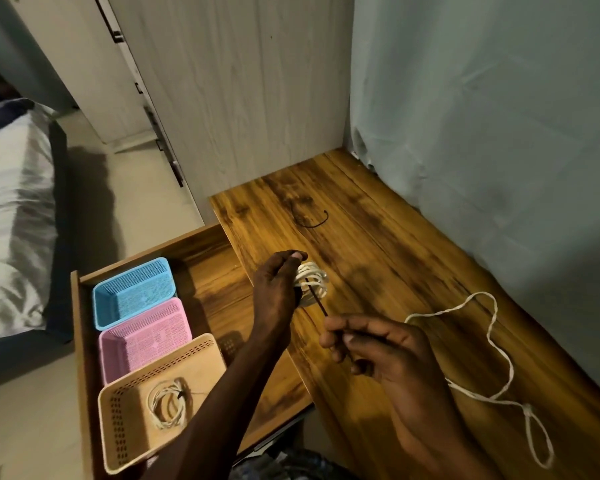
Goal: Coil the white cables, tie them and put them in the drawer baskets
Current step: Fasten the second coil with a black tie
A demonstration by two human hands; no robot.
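Nearest the camera, the right hand (371,344) hangs over the tabletop (378,237), its grip pinching one end of a thin dark tie (316,297) between thumb and fingertips. That tie runs up and away to the coil (312,280) of white cable, which the left hand (278,289) holds bunched just above the tabletop, fingers curled round the loops. The step in hand looks like binding the coil. Right of the coil, a second white cable (492,358) lies loose and uncoiled on the tabletop; beyond the coil rests a spare dark tie (310,220). Left of the coil the drawer (84,341) stands open with three baskets in a row: blue (132,289), pink (142,337) and beige (136,427), the beige one already holding a tied cable (168,403). The cable seems light, soft and limp, so the loops would likely spring apart if the left grip eased; holding them across the bundle's middle, where the tie crosses, looks safest. The tie appears thin and bendable, best taken near its ends for twisting.
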